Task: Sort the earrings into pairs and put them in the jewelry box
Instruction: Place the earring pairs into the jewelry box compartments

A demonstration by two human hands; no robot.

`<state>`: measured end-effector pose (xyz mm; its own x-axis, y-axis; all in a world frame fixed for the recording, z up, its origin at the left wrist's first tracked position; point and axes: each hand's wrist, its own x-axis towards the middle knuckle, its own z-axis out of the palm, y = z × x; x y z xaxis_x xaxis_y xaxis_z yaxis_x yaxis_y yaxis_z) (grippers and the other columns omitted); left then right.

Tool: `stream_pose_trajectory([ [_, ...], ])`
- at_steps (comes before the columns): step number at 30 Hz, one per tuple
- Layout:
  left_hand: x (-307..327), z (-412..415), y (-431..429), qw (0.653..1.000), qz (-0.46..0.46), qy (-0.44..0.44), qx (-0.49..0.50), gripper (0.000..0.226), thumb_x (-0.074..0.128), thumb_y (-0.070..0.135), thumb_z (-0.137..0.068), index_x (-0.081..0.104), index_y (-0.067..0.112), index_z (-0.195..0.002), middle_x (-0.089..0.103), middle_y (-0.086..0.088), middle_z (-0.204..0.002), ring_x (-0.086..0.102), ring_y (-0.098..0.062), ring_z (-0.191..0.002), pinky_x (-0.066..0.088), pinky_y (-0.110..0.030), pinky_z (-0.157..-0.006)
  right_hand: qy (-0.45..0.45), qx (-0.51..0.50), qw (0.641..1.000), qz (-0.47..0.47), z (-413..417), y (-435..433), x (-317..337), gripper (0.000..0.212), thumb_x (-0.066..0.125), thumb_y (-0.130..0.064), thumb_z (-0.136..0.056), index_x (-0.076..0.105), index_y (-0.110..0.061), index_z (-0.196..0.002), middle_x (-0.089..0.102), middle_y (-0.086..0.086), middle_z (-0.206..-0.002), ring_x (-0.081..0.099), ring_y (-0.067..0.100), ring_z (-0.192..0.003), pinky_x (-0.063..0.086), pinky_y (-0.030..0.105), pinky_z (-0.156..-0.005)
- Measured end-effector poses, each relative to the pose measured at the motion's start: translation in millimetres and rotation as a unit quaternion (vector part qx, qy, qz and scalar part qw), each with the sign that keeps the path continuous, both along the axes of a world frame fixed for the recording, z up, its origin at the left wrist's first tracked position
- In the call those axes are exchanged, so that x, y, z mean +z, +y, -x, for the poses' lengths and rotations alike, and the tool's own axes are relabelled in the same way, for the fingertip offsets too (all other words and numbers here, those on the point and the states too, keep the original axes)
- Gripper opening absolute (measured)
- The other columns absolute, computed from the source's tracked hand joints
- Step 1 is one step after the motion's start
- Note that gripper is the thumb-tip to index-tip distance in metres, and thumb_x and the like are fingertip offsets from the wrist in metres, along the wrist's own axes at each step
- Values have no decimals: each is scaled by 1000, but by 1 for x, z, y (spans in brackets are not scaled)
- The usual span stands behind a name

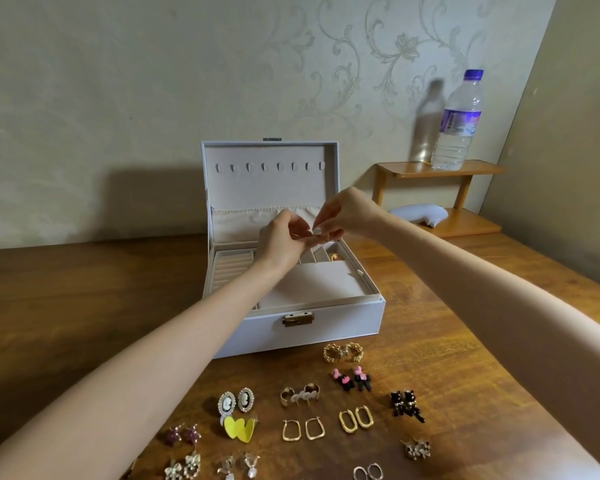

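Two hands, the left hand (284, 239) and the right hand (343, 216), are meeting fingertip to fingertip over the open box (274, 336) in the middle of the table (84, 289), but I cannot tell if they are pinching anything. Many earrings (300, 394) are lying in pairs on the near side of the box.
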<state>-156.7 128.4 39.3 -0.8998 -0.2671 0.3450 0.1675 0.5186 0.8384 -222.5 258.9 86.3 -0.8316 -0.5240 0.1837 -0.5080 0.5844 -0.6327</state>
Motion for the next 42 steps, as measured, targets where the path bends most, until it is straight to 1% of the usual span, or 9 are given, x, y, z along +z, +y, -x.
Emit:
stream_pose_trajectory([
  [8, -8, -10, -19, 987, 156, 20, 3, 3, 60, 13, -86, 63, 15, -88, 64, 3, -89, 58, -14, -87, 46, -26, -78, 110, -67, 989, -68, 25, 8, -34, 10, 73, -4, -75, 71, -13, -78, 71, 3, -78, 64, 12, -75, 53, 30, -75],
  [14, -17, -14, -26, 985, 166, 44, 12, 6, 59, 11, -87, 60, 17, -85, 61, -3, -99, 57, -14, -86, 50, -31, -79, 159, -64, 975, -142, 23, 2, -44, 27, 58, 6, -79, 74, -15, -81, 70, 6, -88, 65, 21, -85, 51, 29, -71],
  [18, -13, -16, -26, 984, 169, 54, 7, 7, 59, 10, -87, 60, 17, -85, 58, -2, -100, 56, -13, -86, 47, -26, -76, 207, -72, 958, -185, 21, 0, -42, 32, 53, 7, -80, 72, -18, -82, 69, 4, -93, 63, 22, -88, 50, 31, -69],
  [23, -11, -23, -24, 983, 176, 59, -12, 5, 59, 11, -87, 61, 15, -89, 56, 0, -101, 56, -13, -87, 48, -25, -77, 271, -76, 940, -193, 18, 0, -49, 21, 59, 1, -79, 71, -16, -82, 60, 5, -99, 56, 25, -93, 36, 28, -63],
  [27, -6, -41, -19, 975, 201, 78, -50, 4, 59, 11, -87, 59, 12, -91, 54, 1, -99, 56, -10, -85, 50, -30, -77, 255, -81, 956, -117, 8, 7, -48, 10, 66, -10, -82, 70, -14, -89, 59, 5, -98, 58, 25, -87, 34, 26, -64],
  [31, -8, -71, -5, 945, 293, 117, -89, 15, 64, 21, -84, 51, 15, -88, 54, 2, -106, 50, -10, -100, 45, -28, -86, 273, -41, 961, -19, -31, 21, -45, 9, 69, -17, -82, 70, -14, -90, 54, -3, -87, 54, 16, -74, 41, 29, -63],
  [36, -21, -94, 9, 866, 457, 123, -161, 16, 68, 30, -80, 63, 19, -91, 44, -3, -126, 35, -18, -122, 28, -35, -104, 279, 1, 960, 23, -89, 52, -55, 8, 70, -18, -80, 64, -19, -86, 56, -12, -76, 46, 4, -60, 42, 25, -55],
  [39, -30, -94, 13, 838, 508, 79, -185, 24, 62, 29, -85, 62, 22, -109, 22, -1, -144, 12, -16, -133, 8, -30, -110, 238, -19, 971, -8, -107, 69, -61, 7, 69, -22, -79, 62, -22, -80, 55, -14, -69, 47, 2, -59, 39, 21, -54],
  [42, -36, -93, 18, 818, 539, 50, -193, 27, 59, 30, -86, 62, 22, -111, 9, 3, -150, 1, -15, -133, -1, -29, -108, 212, -12, 970, -118, -115, 76, -67, 7, 68, -31, -80, 69, -25, -83, 55, -15, -75, 51, 6, -65, 45, 26, -61],
])
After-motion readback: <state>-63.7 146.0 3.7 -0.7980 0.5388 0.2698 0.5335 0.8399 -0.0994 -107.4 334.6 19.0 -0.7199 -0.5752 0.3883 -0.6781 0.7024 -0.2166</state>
